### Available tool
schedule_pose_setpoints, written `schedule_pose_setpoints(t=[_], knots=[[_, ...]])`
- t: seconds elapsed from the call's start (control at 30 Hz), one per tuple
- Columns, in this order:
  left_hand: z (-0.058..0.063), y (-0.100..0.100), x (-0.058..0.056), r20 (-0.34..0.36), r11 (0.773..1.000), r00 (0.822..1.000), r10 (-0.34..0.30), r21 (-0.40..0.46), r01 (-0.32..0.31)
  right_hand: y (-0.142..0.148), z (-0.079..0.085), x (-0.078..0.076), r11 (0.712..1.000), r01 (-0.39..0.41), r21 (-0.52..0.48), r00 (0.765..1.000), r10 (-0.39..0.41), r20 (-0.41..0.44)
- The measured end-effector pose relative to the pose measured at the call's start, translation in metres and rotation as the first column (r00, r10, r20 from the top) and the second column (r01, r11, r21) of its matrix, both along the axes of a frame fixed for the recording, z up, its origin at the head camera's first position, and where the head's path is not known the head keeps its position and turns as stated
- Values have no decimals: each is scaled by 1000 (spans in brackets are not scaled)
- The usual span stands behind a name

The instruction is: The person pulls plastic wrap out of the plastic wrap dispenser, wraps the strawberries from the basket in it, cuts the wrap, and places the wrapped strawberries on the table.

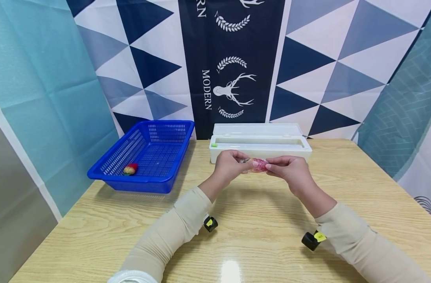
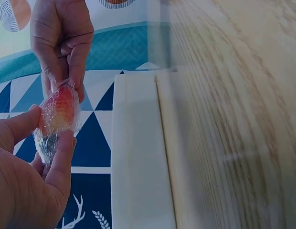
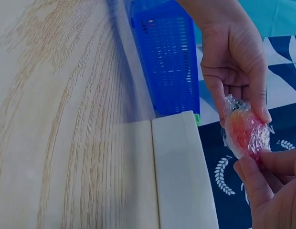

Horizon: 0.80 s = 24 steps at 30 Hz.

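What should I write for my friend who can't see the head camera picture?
A plastic-wrapped red fruit is in the grip of a person's left hand and right hand above a wooden table. Behind is an open white box; to the left, a blue basket holds a red-and-yellow fruit.

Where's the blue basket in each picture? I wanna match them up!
Head view: the blue basket is left of the middle.
Left wrist view: it isn't in this picture.
Right wrist view: it's in the top half, near the middle from side to side.
Shared landmark: the plastic-wrapped fruit shows in all three views.
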<state>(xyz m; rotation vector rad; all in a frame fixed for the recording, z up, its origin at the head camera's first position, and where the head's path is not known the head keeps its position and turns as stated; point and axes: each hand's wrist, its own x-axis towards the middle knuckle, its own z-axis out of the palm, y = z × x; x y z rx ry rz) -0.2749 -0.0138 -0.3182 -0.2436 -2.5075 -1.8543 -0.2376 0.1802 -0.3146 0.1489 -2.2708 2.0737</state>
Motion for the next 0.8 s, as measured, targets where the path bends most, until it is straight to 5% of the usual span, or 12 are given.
schedule_pose_setpoints(t=[0.1, 0.2, 0.33, 0.43, 0.57, 0.63, 0.7, 0.8], knots=[[-1, -1, 0, -27, 999, 999, -36, -22, 36, 1, 1, 0, 1000, 3, 14, 1000, -3, 1], [0, -3, 0, -79, 989, 994, -74, -135, 63, 2, 1, 0, 1000, -1, 31, 1000, 1, -2], [6, -4, 2, -179, 936, 975, -133, -347, 64, 3, 2, 1, 999, -11, 48, 1000, 10, 13], [13, -4, 8, -263, 843, 935, -237, -534, 63, 2, 3, 1, 998, -22, 54, 999, 21, 32], [19, 0, 19, -346, 650, 838, -421, -760, 13, -1, 3, 2, 998, -55, 42, 997, 53, 53], [21, 2, 24, -350, 583, 803, -482, -813, -5, -2, 3, 3, 996, -81, 37, 995, 79, 59], [21, 2, 27, -346, 542, 785, -515, -840, -15, -4, 3, 4, 994, -103, 43, 993, 100, 62], [22, 2, 31, -344, 512, 772, -535, -858, -27, -5, 2, 5, 989, -124, 78, 991, 119, 64]])
